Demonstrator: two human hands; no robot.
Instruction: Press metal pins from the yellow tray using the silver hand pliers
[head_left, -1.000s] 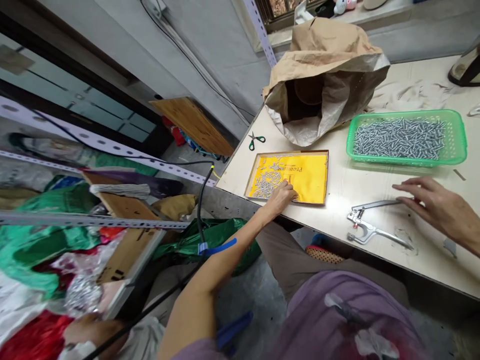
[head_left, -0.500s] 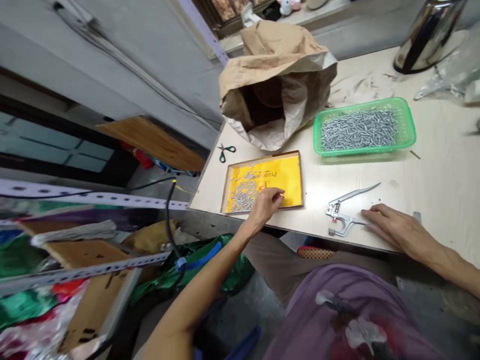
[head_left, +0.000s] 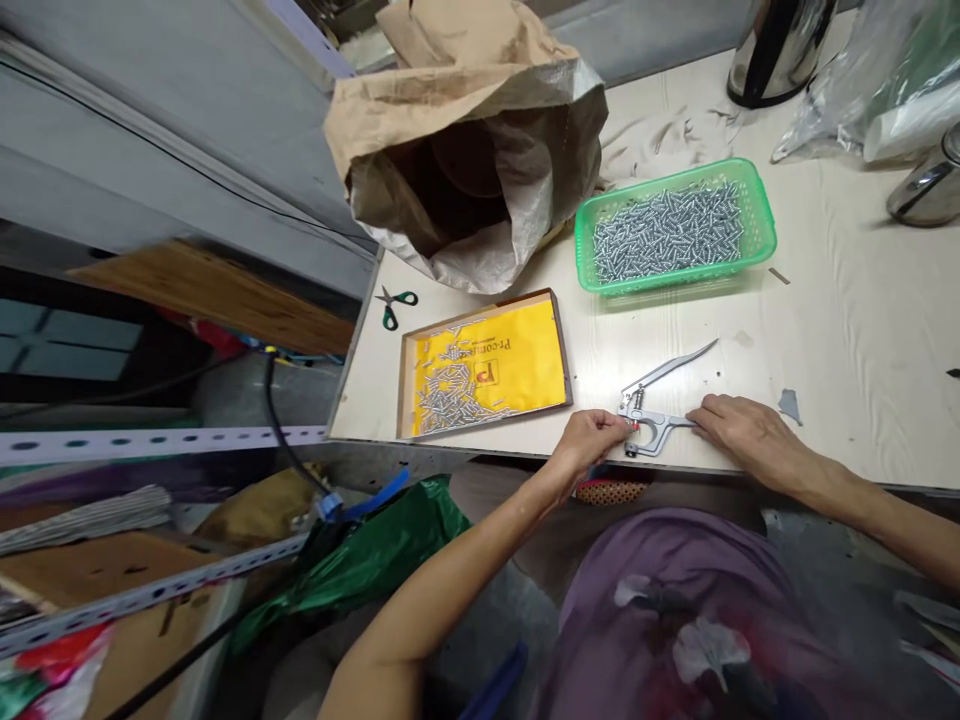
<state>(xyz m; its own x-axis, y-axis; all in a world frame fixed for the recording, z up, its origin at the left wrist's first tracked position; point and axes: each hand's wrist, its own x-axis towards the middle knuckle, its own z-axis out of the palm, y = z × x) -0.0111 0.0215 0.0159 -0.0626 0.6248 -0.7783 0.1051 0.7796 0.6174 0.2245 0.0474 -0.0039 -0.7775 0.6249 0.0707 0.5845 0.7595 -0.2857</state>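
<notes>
A pair of silver snap-fastener pliers point(head_left: 660, 428) lies near the table's front edge, handles spread, with a small spring and a red piece by its jaws. My right hand point(head_left: 739, 428) has its fingers closed on the end of the lower handle. At the jaws, my left hand point(head_left: 596, 440) is pinched together; whatever its fingertips hold is too small to make out. Left of the pliers, a shallow box point(head_left: 561, 350) with a yellow bottom contains many small silvery metal pins point(head_left: 450, 400), heaped in its left part.
Behind the pliers stands a green plastic basket point(head_left: 763, 215) full of small silvery metal pieces. A large open paper sack point(head_left: 465, 90) is at the back left. Small scissors point(head_left: 394, 305) lie left of the box. A shiny kettle point(head_left: 780, 50) and plastic bags point(head_left: 862, 100) occupy the back right.
My left hand has moved right from over the yellow box to the pliers' jaws. My right hand stays at the lower handle. The camera view has shifted to the right.
</notes>
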